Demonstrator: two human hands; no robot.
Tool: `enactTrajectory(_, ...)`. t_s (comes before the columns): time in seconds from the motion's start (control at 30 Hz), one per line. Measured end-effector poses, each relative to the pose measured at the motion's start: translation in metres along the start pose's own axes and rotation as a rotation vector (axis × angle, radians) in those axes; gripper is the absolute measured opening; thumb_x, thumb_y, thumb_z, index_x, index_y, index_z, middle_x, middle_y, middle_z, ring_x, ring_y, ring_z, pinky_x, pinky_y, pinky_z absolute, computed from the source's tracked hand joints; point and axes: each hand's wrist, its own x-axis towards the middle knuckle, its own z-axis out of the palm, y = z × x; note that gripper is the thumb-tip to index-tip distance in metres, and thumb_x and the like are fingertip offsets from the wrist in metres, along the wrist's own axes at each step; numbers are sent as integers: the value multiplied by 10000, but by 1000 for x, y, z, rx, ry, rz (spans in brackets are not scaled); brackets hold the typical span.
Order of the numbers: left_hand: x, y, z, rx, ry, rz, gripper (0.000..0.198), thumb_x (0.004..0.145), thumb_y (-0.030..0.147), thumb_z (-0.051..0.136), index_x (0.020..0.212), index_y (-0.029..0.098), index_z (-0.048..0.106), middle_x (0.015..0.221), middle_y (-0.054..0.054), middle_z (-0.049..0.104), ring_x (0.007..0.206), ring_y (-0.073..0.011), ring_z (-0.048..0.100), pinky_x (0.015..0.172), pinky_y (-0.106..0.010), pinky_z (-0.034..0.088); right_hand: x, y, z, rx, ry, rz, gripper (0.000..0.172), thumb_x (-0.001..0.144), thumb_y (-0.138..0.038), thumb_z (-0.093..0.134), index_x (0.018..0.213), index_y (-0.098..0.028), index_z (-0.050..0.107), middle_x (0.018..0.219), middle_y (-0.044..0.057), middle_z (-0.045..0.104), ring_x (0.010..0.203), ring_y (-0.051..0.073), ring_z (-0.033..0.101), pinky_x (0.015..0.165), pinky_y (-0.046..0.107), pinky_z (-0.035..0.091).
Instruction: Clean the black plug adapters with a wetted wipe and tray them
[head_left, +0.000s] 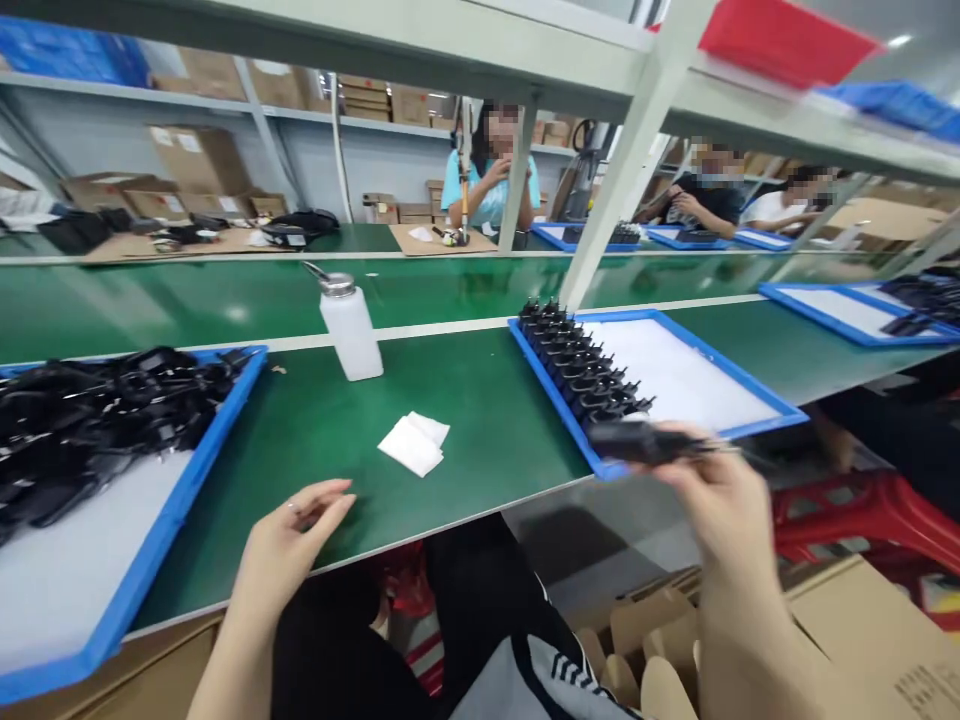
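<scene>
My right hand (724,505) grips a black power adapter (634,442), blurred by motion, over the near corner of the right blue-rimmed tray (731,378). Along that tray's left side stand black adapters (577,365) in tight rows, prongs up. My left hand (289,540) is above the table's front edge, holding nothing, with thumb and forefinger slightly apart. Ahead of it a folded white cloth (415,443) lies on the green tabletop (480,380). To the left, another blue-rimmed tray (161,535) bears a heap of black adapters with cables (97,420).
A white pump bottle (352,330) stands behind the cloth. A slanting metal post (611,190) rises behind the right tray. Cardboard boxes (862,630) and a red stool (870,510) are at the lower right. Several people sit across the bench.
</scene>
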Motion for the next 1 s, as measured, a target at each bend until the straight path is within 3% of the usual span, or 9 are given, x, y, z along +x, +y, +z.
enactTrajectory(0.03,3,-3,1,34,25,-2,408,515,504,569,752,176,614,685,-32,634,652,-173,584,605,-246,468,6,8,-24,-43,208,48,300,557,-335,623,816,-210,535,710,12,607,596,187,586,663,341,450)
enactTrajectory(0.1,5,-9,1,114,36,25,415,521,532,543,745,190,619,713,-31,642,657,-176,584,590,-240,465,22,28,-58,-124,333,126,309,524,-371,616,775,-209,540,606,5,590,605,219,585,716,392,427)
enactTrajectory(0.2,4,-13,1,212,27,80,412,524,555,525,737,216,626,750,-17,647,662,-171,581,561,-223,459,45,55,-77,-307,164,234,371,449,-403,624,766,-218,567,575,5,594,690,264,575,790,443,371)
enactTrajectory(0.3,2,-14,2,266,44,94,419,527,579,504,727,232,626,780,-6,645,680,-169,577,547,-215,455,58,69,-74,-425,-48,271,436,431,-406,619,820,-211,592,656,21,618,751,271,561,798,428,361)
enactTrajectory(0.4,2,-14,4,312,58,90,431,528,600,487,730,245,624,780,6,641,695,-166,574,564,-218,453,63,74,-68,-417,-163,251,485,485,-433,580,903,-186,583,674,31,626,713,245,571,755,392,393)
enactTrajectory(0.53,1,-13,7,379,86,104,447,532,629,460,720,257,620,756,20,634,627,-145,563,565,-221,450,62,78,-65,-424,-152,222,526,500,-473,576,935,-178,568,616,32,621,691,246,578,703,384,419)
enactTrajectory(0.7,0,-11,8,416,117,177,456,557,640,432,713,253,617,728,22,634,574,-129,555,533,-209,446,61,79,-65,-518,-60,204,470,459,-490,577,810,-177,578,775,64,630,771,267,564,734,389,412)
enactTrajectory(1.0,3,-11,11,386,125,284,380,641,546,424,695,224,618,707,14,639,541,-115,550,530,-196,442,62,74,-59,-521,-185,178,395,552,-472,503,820,-182,523,655,25,625,612,216,581,609,321,457)
